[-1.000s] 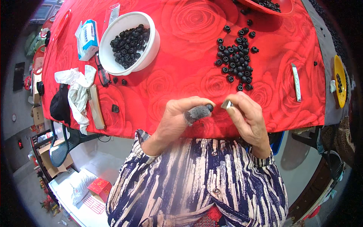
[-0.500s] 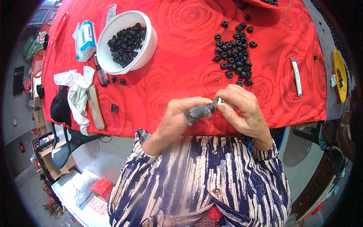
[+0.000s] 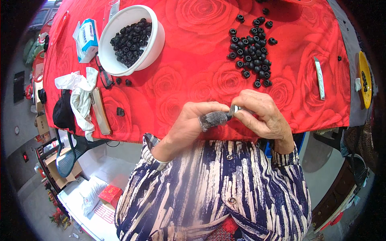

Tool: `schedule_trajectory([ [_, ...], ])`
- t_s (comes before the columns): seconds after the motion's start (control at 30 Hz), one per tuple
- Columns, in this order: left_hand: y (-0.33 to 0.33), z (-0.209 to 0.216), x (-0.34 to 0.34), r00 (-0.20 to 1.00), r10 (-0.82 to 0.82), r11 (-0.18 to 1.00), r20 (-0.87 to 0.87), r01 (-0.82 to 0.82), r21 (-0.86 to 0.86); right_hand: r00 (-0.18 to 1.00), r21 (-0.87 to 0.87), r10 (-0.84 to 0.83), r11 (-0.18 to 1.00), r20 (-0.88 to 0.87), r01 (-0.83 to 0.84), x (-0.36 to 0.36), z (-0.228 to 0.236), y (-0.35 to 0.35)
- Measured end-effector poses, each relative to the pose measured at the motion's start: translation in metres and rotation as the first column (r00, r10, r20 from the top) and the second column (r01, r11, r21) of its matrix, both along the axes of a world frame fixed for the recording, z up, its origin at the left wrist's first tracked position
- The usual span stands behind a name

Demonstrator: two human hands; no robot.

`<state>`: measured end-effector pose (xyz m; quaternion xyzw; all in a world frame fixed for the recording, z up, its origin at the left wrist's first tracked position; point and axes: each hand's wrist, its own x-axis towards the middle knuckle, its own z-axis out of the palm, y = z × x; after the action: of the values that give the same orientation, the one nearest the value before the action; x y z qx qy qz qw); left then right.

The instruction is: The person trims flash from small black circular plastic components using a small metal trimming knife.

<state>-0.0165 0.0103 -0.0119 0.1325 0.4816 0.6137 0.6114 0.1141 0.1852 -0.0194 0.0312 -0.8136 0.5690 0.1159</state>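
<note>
Just above the table's front edge, my two hands meet. My left hand (image 3: 185,123) is closed in a pinch on a small black part (image 3: 229,116), mostly hidden by the fingers. A grey knitted finger sleeve (image 3: 213,120) covers one of its fingers. My right hand (image 3: 263,115) grips a small metal blade (image 3: 233,110), its short end showing between thumb and forefinger against the part. Beyond the right hand lies a loose pile of round black parts (image 3: 251,51). More of them fill a white bowl (image 3: 157,50) at the far left.
The red rose-patterned cloth (image 3: 193,80) covers the table. At left are a tissue pack (image 3: 87,38), glasses (image 3: 105,76), white cloth (image 3: 81,98) and a long flat case (image 3: 100,112). At right lie a white-wrapped stick (image 3: 319,78) and a yellow dish (image 3: 365,96).
My hands stay together at the black part, with the right hand's grip slightly turned. The whole view has shifted a little; the bowl and pile look unchanged.
</note>
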Motion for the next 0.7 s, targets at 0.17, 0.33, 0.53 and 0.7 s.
schedule_trajectory([
  [0.17,0.002,0.006,-0.007,0.988,0.134,0.990,-0.078,-0.137,-0.029,0.991,-0.105,0.122,0.986,-0.049,-0.126,0.017,0.022,-0.013],
  [0.33,0.005,0.006,0.002,0.955,0.079,0.994,-0.287,-0.053,0.096,0.968,-0.064,-0.245,0.967,0.053,0.248,0.010,0.012,-0.015],
  [0.53,0.003,0.011,0.004,0.965,0.037,0.995,-0.261,-0.011,0.101,0.961,0.002,-0.274,0.962,0.044,0.274,0.005,0.012,-0.016],
  [0.7,0.005,0.009,0.004,0.972,0.015,0.994,-0.233,0.011,0.107,0.975,0.002,-0.221,0.975,0.005,0.221,0.003,0.006,-0.014],
])
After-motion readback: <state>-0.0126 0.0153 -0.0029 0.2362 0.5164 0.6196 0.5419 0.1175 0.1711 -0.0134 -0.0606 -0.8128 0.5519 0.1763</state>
